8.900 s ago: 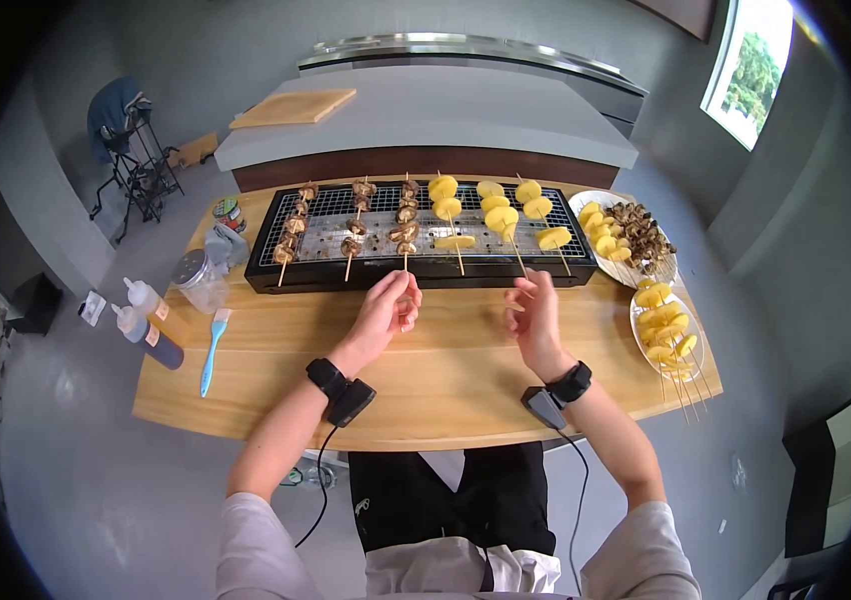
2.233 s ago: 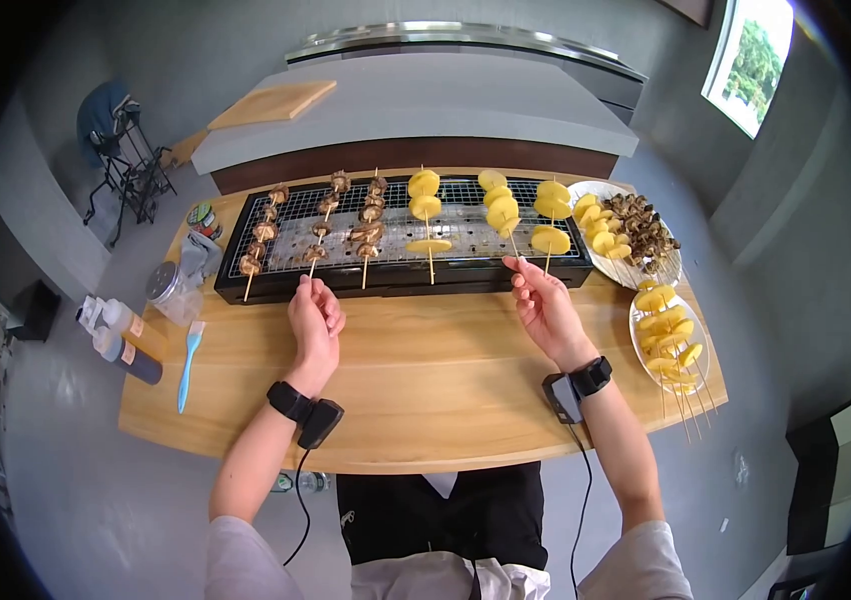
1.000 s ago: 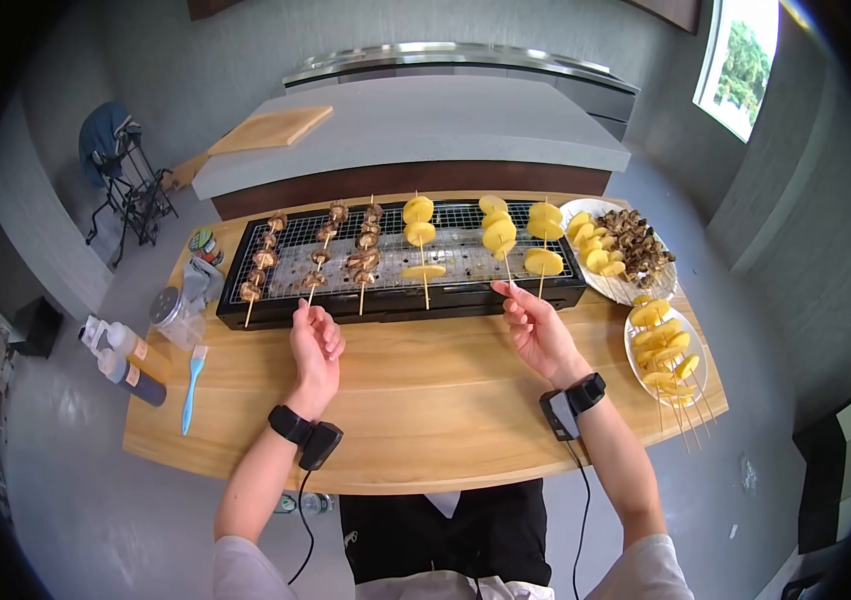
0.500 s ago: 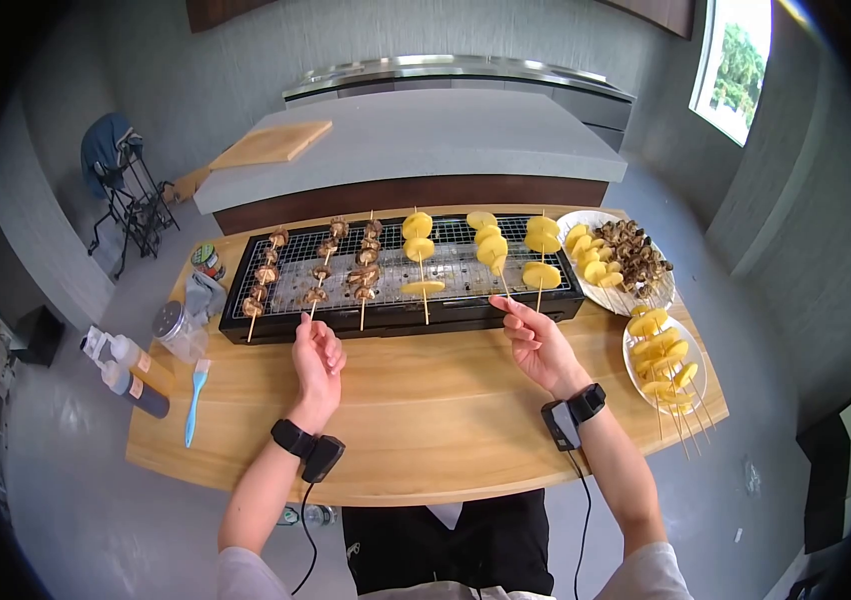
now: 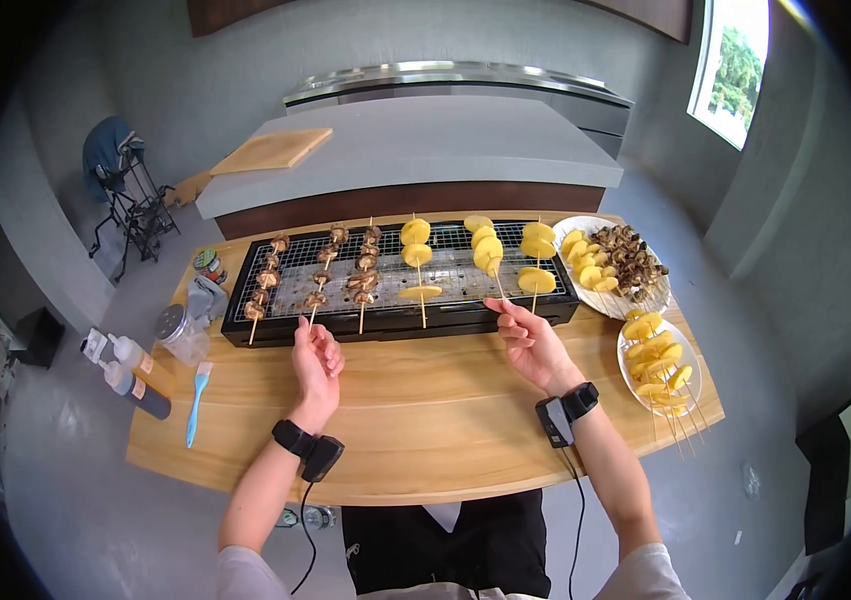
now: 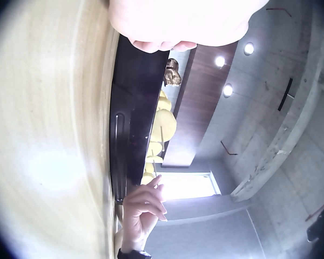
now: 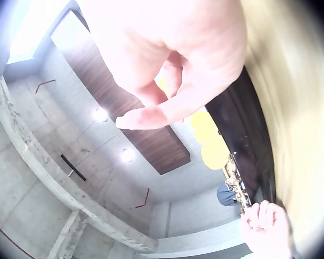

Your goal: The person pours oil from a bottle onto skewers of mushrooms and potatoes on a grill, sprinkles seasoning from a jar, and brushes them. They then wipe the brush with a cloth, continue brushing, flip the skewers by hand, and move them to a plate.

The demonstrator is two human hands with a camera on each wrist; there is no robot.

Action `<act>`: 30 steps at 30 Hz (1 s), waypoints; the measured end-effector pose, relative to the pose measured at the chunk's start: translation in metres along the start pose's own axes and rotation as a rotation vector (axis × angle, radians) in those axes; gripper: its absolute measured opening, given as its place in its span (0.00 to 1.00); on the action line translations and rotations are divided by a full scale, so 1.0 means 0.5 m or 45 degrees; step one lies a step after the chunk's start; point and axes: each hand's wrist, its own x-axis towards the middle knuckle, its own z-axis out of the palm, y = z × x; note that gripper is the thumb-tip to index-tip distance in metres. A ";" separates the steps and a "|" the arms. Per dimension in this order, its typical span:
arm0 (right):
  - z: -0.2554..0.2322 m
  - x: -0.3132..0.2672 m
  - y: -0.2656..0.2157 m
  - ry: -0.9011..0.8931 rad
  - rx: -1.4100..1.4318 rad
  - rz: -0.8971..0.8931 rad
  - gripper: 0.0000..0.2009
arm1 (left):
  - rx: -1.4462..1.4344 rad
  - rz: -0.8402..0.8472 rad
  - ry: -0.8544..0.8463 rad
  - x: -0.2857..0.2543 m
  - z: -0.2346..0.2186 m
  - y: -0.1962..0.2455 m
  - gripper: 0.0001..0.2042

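Note:
A black grill [image 5: 466, 321] holds three mushroom skewers on its left half and three potato-slice skewers on its right half. At its front edge my left hand [image 5: 318, 368] pinches the stick end of the second mushroom skewer [image 5: 322, 277] from the left. My right hand [image 5: 536, 348] pinches the stick of the middle potato skewer [image 5: 488, 250], which leans at an angle. In the left wrist view the left hand [image 6: 178, 24] is overexposed and its fingertips are hidden. The right wrist view shows thumb and fingers of the right hand [image 7: 183, 81] close together.
Right of the grill are a plate of mushrooms and potato slices [image 5: 650, 300] and a plate of potato skewers [image 5: 696, 385]. On the left stand sauce bottles [image 5: 136, 385], a jar [image 5: 182, 338], a can [image 5: 209, 265] and a blue brush [image 5: 194, 410]. Behind is a grey counter [image 5: 426, 140].
Since the oldest frame, my left hand has gone from the third mushroom skewer to the second. Lately the middle potato skewer and my right hand have shifted slightly left; the head view has tilted up.

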 end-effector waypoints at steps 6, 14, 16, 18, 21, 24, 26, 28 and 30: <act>0.003 -0.005 0.007 0.158 -0.055 -0.052 0.13 | 0.049 -0.003 0.035 -0.001 0.002 0.007 0.19; 0.016 -0.016 0.014 0.262 -0.078 -0.098 0.12 | 0.074 0.051 0.033 -0.002 0.002 0.002 0.14; 0.008 -0.015 0.011 0.175 -0.056 -0.123 0.11 | 0.074 0.062 0.034 0.000 -0.001 -0.003 0.14; 0.000 -0.014 0.006 0.152 -0.049 -0.126 0.11 | 0.068 0.065 0.029 0.002 -0.003 -0.005 0.14; -0.009 -0.015 -0.002 0.125 -0.043 -0.132 0.12 | 0.053 0.082 0.038 0.001 -0.003 -0.004 0.14; -0.009 -0.016 -0.006 0.154 -0.070 -0.133 0.12 | 0.057 0.112 0.059 -0.003 0.003 0.005 0.16; -0.008 -0.017 -0.006 0.194 -0.105 -0.134 0.13 | 0.068 0.098 0.048 -0.002 0.003 0.009 0.16; -0.001 -0.017 -0.003 0.233 -0.142 -0.132 0.14 | 0.076 0.086 0.059 0.002 -0.001 0.009 0.15; 0.012 -0.020 0.003 0.416 -0.406 -0.246 0.16 | 0.086 0.082 0.074 0.008 -0.014 0.008 0.15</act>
